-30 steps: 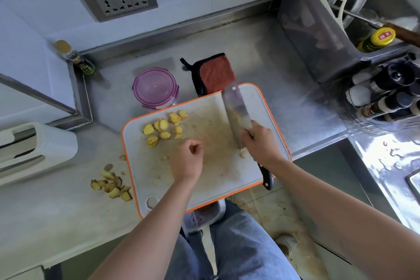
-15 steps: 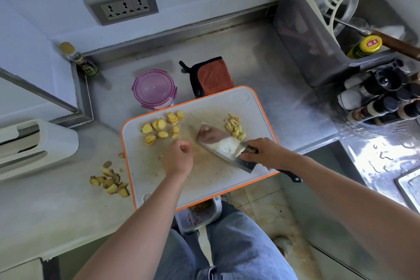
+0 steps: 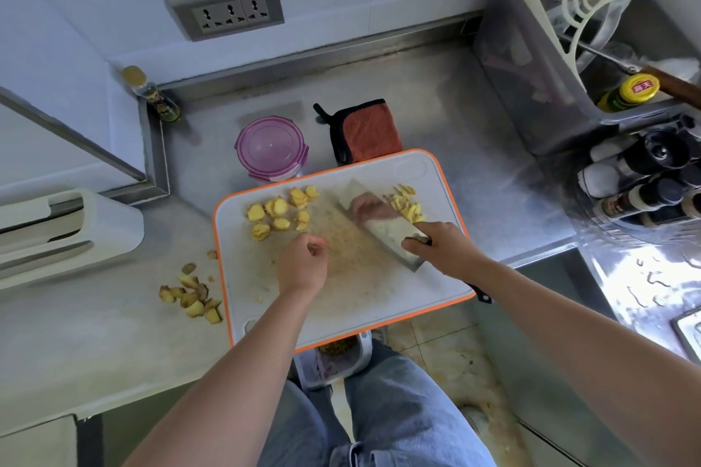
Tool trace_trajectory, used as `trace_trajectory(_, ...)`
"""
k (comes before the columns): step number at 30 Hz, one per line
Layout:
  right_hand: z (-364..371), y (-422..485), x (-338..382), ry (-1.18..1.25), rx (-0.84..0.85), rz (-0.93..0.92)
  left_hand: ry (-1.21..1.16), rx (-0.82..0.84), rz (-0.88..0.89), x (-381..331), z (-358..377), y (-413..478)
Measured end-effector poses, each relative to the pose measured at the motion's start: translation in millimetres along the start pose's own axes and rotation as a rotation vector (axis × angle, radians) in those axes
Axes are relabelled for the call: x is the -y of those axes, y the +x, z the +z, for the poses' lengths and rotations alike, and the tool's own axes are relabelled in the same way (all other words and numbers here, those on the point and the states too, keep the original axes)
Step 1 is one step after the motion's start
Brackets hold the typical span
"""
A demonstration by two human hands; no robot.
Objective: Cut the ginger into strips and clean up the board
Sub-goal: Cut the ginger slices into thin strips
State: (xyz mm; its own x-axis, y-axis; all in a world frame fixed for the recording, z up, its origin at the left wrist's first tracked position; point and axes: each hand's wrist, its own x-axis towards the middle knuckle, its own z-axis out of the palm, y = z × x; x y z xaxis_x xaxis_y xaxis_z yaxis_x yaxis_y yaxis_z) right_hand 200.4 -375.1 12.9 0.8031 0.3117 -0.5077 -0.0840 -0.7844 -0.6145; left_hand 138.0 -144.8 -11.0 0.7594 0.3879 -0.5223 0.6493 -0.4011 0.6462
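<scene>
The ginger slices (image 3: 278,212) lie in a loose cluster toward the far left corner of the cutting board (image 3: 425,288), still round and uncut. A smaller pile of ginger strips (image 3: 407,203) sits by the far right edge. Between the two piles the cleaver (image 3: 387,233) is tilted low over the board, its broad side up, right beside the strips. The right hand (image 3: 444,250) has its fingers wrapped round the handle where it meets the blade. The left hand (image 3: 303,265) hovers over the middle of the board with its fingers curled in, and I see nothing in them.

By my reckoning the cutting is less than half done: most slices still wait, and the board's stained, crumb-strewn middle has not been cleaned. Ginger trimmings (image 3: 189,296) lie on the tabletop (image 3: 95,334) just off the board's left edge.

The board overhangs the tabletop's near edge above a bin (image 3: 333,356) on the floor. Behind it stand a purple-lidded container (image 3: 271,148) and an orange cloth (image 3: 370,129), with a small bottle (image 3: 151,95) in the far left corner. A wall socket (image 3: 225,9) sits above, and a utensil rack (image 3: 531,68) and seasoning bottles (image 3: 645,178) are to the right.
</scene>
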Motion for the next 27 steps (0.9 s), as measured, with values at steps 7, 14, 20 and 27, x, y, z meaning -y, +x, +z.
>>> trace_trajectory(7, 6.7, 9.2, 15.2, 0.214, -0.174, 0.068, 0.111, -0.271, 0.115, -2.6, -30.5, 2.8)
trace_trajectory(14, 33.6, 30.1, 38.5, 0.432, -0.129, 0.164, 0.245, -0.463, 0.079, -10.1, -49.1, 41.9)
trace_trajectory(20, 42.2, 37.2, 37.1, 0.345, -0.151, 0.192, 0.364, -0.386, 0.054, -28.9, -40.1, 57.6)
trace_trajectory(27, 44.9, 40.9, 33.8, 0.251, -0.135, 0.179, 0.412, -0.367, 0.030, -32.7, -32.8, 64.8)
